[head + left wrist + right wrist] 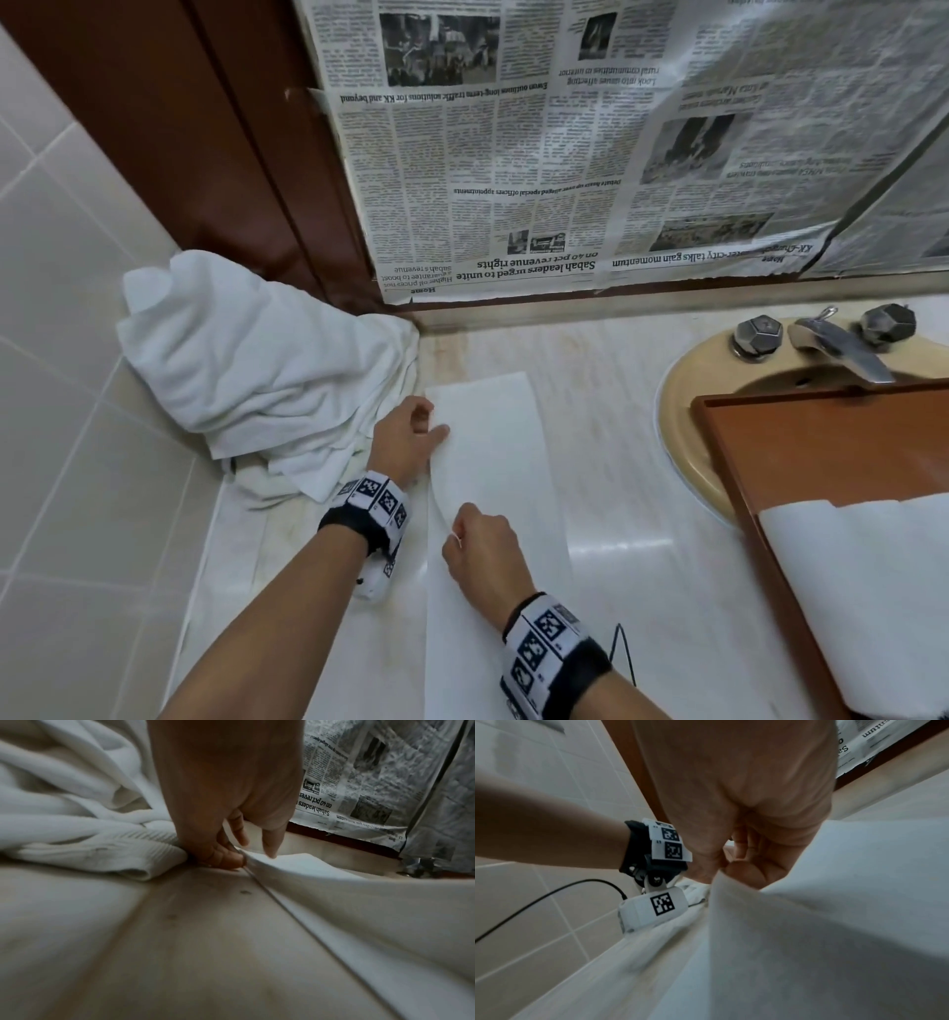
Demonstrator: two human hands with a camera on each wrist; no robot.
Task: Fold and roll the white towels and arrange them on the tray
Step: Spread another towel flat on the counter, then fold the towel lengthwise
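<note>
A white towel (500,478) lies as a long folded strip on the marble counter, running from near me toward the wall. My left hand (411,437) pinches its left edge partway up; the left wrist view shows the thumb and fingers of that left hand (231,854) on the lifted edge of the towel (321,882). My right hand (482,555) pinches the same edge closer to me, and in the right wrist view my right hand (741,866) has the towel (808,923) bunched in its curled fingers. A wooden tray (801,452) at the right holds one white towel (873,591).
A heap of unfolded white towels (257,370) fills the back left corner against the tiled wall. The tray lies over a beige sink (683,411) with a metal faucet (842,349). Newspaper (565,144) covers the wall behind. Bare counter (626,488) lies between strip and sink.
</note>
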